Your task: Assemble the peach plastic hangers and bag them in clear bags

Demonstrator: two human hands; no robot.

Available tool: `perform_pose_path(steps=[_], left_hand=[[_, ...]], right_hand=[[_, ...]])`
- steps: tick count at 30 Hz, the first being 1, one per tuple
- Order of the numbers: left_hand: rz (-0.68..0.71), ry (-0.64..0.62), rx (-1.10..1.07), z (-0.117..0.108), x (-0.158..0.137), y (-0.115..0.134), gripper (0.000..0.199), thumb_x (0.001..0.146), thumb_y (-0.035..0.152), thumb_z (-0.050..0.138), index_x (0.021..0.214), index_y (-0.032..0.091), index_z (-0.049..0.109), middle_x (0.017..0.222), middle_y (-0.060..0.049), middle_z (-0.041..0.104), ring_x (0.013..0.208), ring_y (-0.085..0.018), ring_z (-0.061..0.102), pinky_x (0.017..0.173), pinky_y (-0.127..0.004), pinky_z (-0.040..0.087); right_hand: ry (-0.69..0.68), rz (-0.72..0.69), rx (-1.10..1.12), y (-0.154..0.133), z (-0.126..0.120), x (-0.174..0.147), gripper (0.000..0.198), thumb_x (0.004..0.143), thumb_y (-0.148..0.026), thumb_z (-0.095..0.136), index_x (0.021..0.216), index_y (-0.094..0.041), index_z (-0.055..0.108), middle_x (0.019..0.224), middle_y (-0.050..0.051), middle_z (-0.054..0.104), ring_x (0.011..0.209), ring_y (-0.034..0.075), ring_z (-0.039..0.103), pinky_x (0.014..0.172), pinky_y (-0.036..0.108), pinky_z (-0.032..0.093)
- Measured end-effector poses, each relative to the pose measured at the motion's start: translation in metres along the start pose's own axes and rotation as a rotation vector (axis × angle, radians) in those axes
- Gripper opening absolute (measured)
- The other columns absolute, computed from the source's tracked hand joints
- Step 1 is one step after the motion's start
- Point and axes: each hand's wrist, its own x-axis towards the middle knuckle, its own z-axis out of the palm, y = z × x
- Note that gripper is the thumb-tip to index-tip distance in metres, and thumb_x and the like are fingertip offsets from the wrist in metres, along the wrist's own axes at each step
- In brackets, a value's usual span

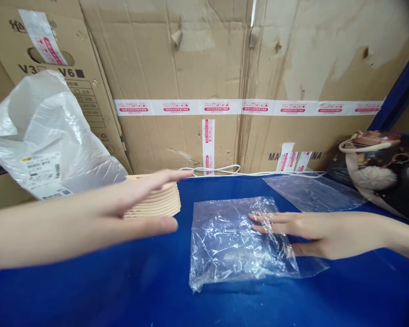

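Note:
A clear plastic bag, wrinkled and shiny, lies on the blue table surface in front of me. My right hand rests with outstretched fingers on the bag's right side. My left hand hangs to the left of the bag, blurred, its thumb and fingers apart and holding nothing. Behind it sits a stack of thin, cream-coloured ridged pieces, partly hidden by that hand; what they are I cannot make out.
A white plastic mailer with labels leans at the left. Taped cardboard walls the back, with a white cable along its foot. Another clear plastic sheet lies at right, beside a dark bag with a pompom.

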Motion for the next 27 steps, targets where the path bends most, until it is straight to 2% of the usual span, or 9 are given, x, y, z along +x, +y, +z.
perform_pose_path(steps=[2, 4, 7, 9, 13, 17, 23, 27], left_hand=[[-0.091, -0.034, 0.05, -0.015, 0.006, -0.014, 0.068, 0.086, 0.06, 0.051, 0.145, 0.036, 0.029, 0.143, 0.003, 0.048, 0.123, -0.024, 0.052, 0.095, -0.035, 0.047], [-0.092, -0.023, 0.138, -0.024, 0.012, -0.032, 0.074, 0.083, 0.06, 0.055, 0.145, 0.029, 0.03, 0.146, -0.002, 0.044, 0.124, -0.027, 0.05, 0.093, -0.04, 0.047], [-0.098, -0.059, 0.201, -0.028, 0.018, -0.056, 0.062, 0.088, 0.045, 0.056, 0.142, 0.026, 0.034, 0.145, -0.003, 0.045, 0.121, -0.026, 0.052, 0.092, -0.043, 0.047], [-0.1, -0.077, 0.216, -0.025, 0.021, -0.065, 0.054, 0.09, 0.038, 0.056, 0.14, 0.024, 0.039, 0.139, -0.003, 0.052, 0.116, -0.023, 0.057, 0.091, -0.041, 0.048], [-0.129, -0.053, 0.286, -0.02, 0.024, -0.067, 0.042, 0.092, 0.031, 0.053, 0.132, 0.021, 0.049, 0.122, -0.002, 0.065, 0.1, -0.021, 0.065, 0.082, -0.038, 0.053], [-0.082, -0.07, 0.31, -0.019, 0.025, -0.066, 0.037, 0.093, 0.024, 0.05, 0.13, 0.019, 0.051, 0.12, 0.0, 0.066, 0.099, -0.018, 0.065, 0.081, -0.034, 0.053], [-0.008, -0.054, 0.291, -0.016, 0.03, -0.083, 0.036, 0.092, 0.028, 0.05, 0.126, 0.014, 0.054, 0.109, 0.005, 0.071, 0.09, -0.013, 0.067, 0.074, -0.022, 0.053], [0.017, -0.038, 0.275, -0.016, 0.031, -0.086, 0.043, 0.091, 0.036, 0.054, 0.127, 0.014, 0.053, 0.116, 0.002, 0.069, 0.095, -0.015, 0.067, 0.078, -0.024, 0.053]], right_hand=[[0.016, -0.005, 0.004, 0.0, 0.003, 0.0, 0.059, 0.095, -0.038, 0.046, 0.149, -0.025, 0.025, 0.156, 0.005, 0.02, 0.143, 0.025, 0.015, 0.117, 0.044, 0.017], [0.061, -0.003, 0.01, -0.001, 0.007, 0.001, 0.061, 0.093, -0.043, 0.049, 0.148, -0.028, 0.027, 0.156, 0.005, 0.02, 0.143, 0.028, 0.013, 0.116, 0.049, 0.019], [0.105, 0.022, -0.012, -0.005, 0.01, 0.002, 0.062, 0.091, -0.049, 0.05, 0.146, -0.031, 0.03, 0.156, 0.005, 0.017, 0.142, 0.033, 0.01, 0.113, 0.056, 0.02], [0.105, 0.036, -0.03, -0.007, 0.011, 0.003, 0.061, 0.092, -0.051, 0.048, 0.146, -0.031, 0.03, 0.156, 0.005, 0.016, 0.142, 0.034, 0.009, 0.112, 0.058, 0.02], [0.128, 0.04, -0.016, -0.008, 0.013, 0.005, 0.059, 0.093, -0.05, 0.047, 0.146, -0.033, 0.029, 0.156, 0.004, 0.017, 0.142, 0.034, 0.008, 0.112, 0.06, 0.017], [0.124, 0.023, 0.017, -0.006, 0.016, 0.007, 0.055, 0.095, -0.048, 0.045, 0.145, -0.036, 0.03, 0.157, 0.002, 0.015, 0.142, 0.034, 0.008, 0.112, 0.059, 0.016], [0.119, 0.018, 0.034, -0.001, 0.021, 0.011, 0.05, 0.097, -0.047, 0.041, 0.145, -0.038, 0.031, 0.159, 0.0, 0.005, 0.143, 0.032, 0.004, 0.113, 0.057, 0.014], [0.195, 0.023, 0.087, 0.0, 0.021, 0.006, 0.051, 0.097, -0.044, 0.041, 0.146, -0.037, 0.03, 0.158, -0.002, 0.016, 0.144, 0.03, 0.008, 0.115, 0.055, 0.011]])
